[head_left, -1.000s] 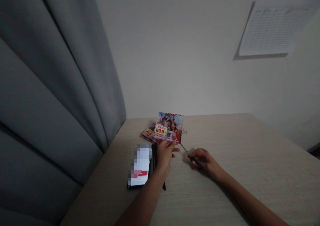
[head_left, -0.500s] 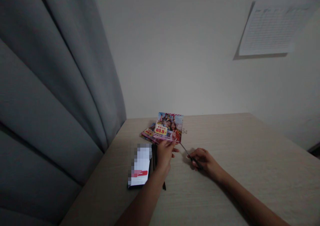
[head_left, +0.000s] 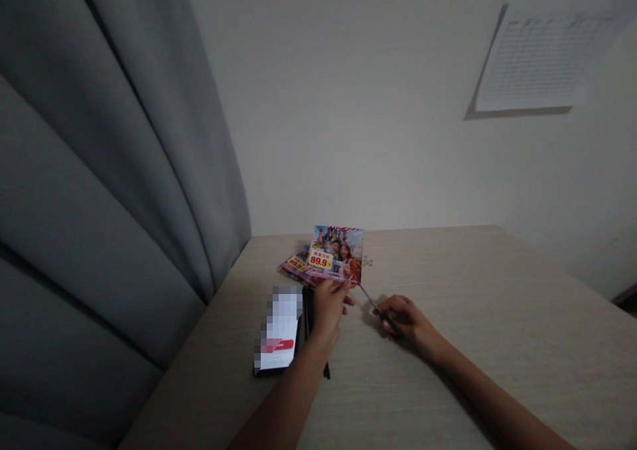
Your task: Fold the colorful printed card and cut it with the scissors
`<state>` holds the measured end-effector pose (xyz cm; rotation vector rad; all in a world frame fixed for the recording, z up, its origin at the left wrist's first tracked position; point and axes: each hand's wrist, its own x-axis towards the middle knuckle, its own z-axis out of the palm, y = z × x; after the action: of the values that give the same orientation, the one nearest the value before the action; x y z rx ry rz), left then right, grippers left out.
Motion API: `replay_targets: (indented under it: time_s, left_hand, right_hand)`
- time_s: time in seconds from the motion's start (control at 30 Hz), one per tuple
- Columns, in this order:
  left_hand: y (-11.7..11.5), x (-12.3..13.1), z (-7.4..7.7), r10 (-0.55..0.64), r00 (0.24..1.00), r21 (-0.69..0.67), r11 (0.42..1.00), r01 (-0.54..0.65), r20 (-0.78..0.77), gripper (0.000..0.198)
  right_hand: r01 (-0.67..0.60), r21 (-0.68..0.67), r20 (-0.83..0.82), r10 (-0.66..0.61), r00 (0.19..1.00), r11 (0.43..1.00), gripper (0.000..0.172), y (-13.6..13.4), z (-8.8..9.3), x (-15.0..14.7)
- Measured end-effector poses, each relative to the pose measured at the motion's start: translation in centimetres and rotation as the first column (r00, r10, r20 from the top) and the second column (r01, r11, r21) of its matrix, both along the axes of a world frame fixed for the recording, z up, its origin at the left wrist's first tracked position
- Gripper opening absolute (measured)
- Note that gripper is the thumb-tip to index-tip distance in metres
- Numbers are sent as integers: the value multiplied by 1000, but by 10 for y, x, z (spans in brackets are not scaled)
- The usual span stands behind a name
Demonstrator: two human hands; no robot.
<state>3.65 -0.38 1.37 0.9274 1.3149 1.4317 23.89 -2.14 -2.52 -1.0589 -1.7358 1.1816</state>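
Observation:
My left hand (head_left: 328,306) pinches the lower edge of a colourful printed card (head_left: 336,254), raised over the table and marked 89.9. Similar cards (head_left: 294,267) lie on the table behind its left side. My right hand (head_left: 404,320) is closed around the dark handle of a thin metal tool (head_left: 369,297), which looks like scissors. The tool's tip meets the card's lower right corner, close to my left fingers. To the left of my left forearm lies a phone (head_left: 279,334) with a lit screen, and a dark strip beside it is partly covered by my forearm.
Small shiny bits (head_left: 367,261) lie right of the card on the pale wooden table (head_left: 472,284). A grey curtain (head_left: 124,171) hangs along the left edge. The wall (head_left: 348,105) rises behind, with a printed sheet (head_left: 535,58) at upper right.
The raised card has shifted very slightly down and left. Both hands keep their holds and have barely moved.

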Motion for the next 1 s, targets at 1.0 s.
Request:
replay_targets:
  time_s: [1.0]
  left_hand:
    - [-2,5,-1,-53,999,4,999,53,7,25]
  right_hand:
    - [56,55,47,-59,997,997,38,1,-6,0]
